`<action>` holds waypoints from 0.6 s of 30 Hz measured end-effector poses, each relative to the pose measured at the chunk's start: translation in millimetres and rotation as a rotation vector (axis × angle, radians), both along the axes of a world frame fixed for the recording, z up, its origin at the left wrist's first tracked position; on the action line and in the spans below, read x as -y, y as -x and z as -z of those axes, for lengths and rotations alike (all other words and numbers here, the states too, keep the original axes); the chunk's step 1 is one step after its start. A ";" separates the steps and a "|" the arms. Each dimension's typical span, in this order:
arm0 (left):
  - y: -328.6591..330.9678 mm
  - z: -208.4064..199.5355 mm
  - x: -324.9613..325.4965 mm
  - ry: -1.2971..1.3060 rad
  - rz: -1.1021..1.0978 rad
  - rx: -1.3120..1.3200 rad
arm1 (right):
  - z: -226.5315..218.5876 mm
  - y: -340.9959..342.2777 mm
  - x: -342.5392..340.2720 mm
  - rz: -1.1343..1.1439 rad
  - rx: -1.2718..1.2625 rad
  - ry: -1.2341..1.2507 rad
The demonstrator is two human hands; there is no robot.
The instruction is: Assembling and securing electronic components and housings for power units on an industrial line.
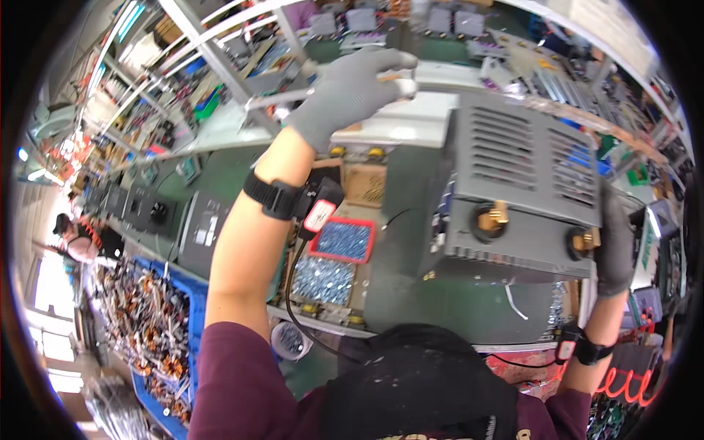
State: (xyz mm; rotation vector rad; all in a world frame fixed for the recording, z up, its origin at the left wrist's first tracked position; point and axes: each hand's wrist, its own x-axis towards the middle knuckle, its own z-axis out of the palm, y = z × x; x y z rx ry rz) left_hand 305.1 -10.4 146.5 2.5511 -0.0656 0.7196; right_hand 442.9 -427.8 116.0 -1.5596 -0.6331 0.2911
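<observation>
A grey metal case (513,253) with slotted vents and two brass fittings is tilted over the green work surface. My right hand (614,238), in a dark grey glove, grips its right side; some of the fingers are hidden. My left hand (352,92), in a light grey glove, is raised beyond the bench's far edge, left of the case and apart from it. Its fingers are stretched and spread, and I make out nothing held in them.
Left of the case are a red tray (345,240) of small metal parts, a heap of silvery pieces (323,280) and a cardboard box (364,185). A blue bin (194,323) of mixed parts stands at the left. Another dark case (202,231) lies on the bench. A person (81,242) is far left.
</observation>
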 end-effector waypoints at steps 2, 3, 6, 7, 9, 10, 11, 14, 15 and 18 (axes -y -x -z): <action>46.1 52.3 -41.6 0.102 -0.163 -0.186 | 7.5 -0.6 11.0 0.026 0.296 0.166; 73.6 92.0 -53.6 0.178 -0.204 -0.114 | 12.0 -1.5 19.0 0.075 0.135 0.107; 155.4 215.8 -80.6 0.390 -0.575 -0.517 | 35.4 2.3 55.5 0.141 0.010 0.002; 179.2 253.3 -87.2 0.260 -0.651 -0.708 | 46.2 3.2 70.9 0.196 0.086 0.021; 215.0 316.3 -91.0 0.179 -0.839 -0.916 | 63.6 8.9 108.8 0.368 0.199 0.261; 223.7 338.5 -97.0 0.141 -0.833 -1.098 | 72.4 11.4 125.5 0.433 0.297 0.442; 228.7 357.6 -98.0 0.051 -0.822 -1.101 | 78.6 18.4 141.6 0.500 0.449 0.697; 222.5 398.1 -99.4 -0.187 -0.773 -1.200 | 93.8 42.8 166.1 0.607 0.424 0.829; 216.9 407.8 -102.8 -0.173 -0.834 -1.197 | 97.0 53.6 167.5 0.619 0.256 0.647; 196.6 436.4 -114.4 -0.161 -0.980 -1.203 | 92.9 83.1 158.1 0.659 0.049 0.468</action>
